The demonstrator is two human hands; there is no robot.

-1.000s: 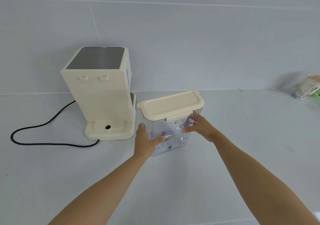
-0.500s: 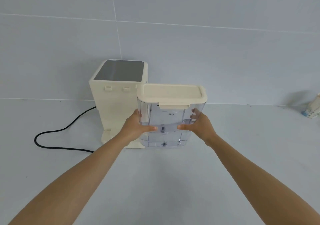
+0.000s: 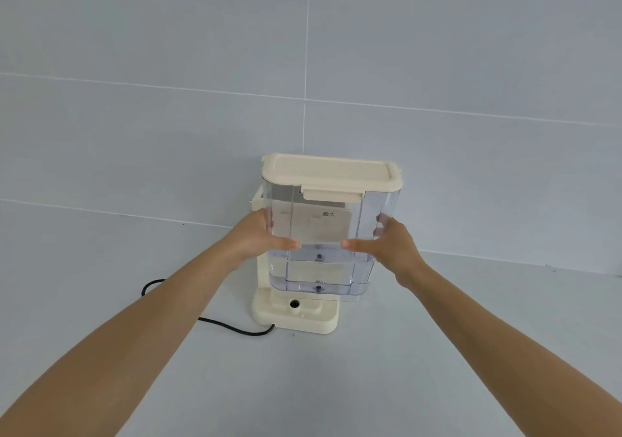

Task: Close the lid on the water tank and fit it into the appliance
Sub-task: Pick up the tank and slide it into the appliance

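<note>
The water tank (image 3: pixel 323 234) is gripped between both hands. The left hand (image 3: pixel 255 238) is pressed flat against the tank's left wall, its thumb laid across the front face and its fingers wrapped out of sight behind. The right hand (image 3: pixel 387 244) is clamped on the opposite wall in the same way, thumb pointing inward over the front, fingers seen dimly through the clear plastic. The two thumb tips are kept apart, with a stretch of the front face between them.

Both forearms are extended forward and slightly upward, converging on the tank from the lower corners of the view, wrists nearly straight.

The tank is held upright between the palms, lifted clear of the appliance base (image 3: pixel 296 317) that lies just below the hands. The cream lid (image 3: pixel 331 175) is seated on top of the tank, above the hands, with its front latch folded down. The appliance body (image 3: pixel 261 268) is largely hidden behind the tank; whether the tank touches it cannot be told. A black power cord (image 3: pixel 232 327) is seen trailing on the grey surface (image 3: pixel 336 386) below the left forearm.
</note>
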